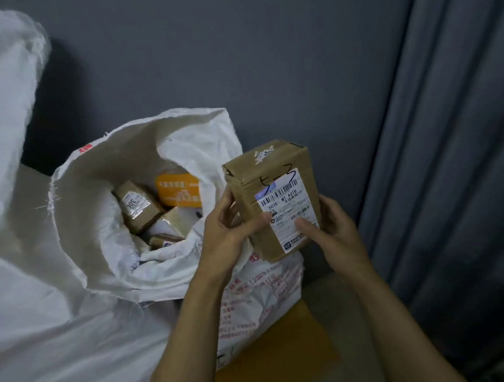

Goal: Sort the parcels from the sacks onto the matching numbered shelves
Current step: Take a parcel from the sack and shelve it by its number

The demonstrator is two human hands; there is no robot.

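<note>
Parcel [273, 166] held at 3 o'clock of sack [72, 204].
Left hand [226, 235] and right hand [333, 227] grip its sides; stiff cardboard, likely light.

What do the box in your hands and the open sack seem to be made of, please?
Box: brown cardboard, matte, with glossy clear tape over its seams and a white paper label. Sack: white woven plastic, likely polypropylene, judging by the frayed threads along its cut rim.
</note>
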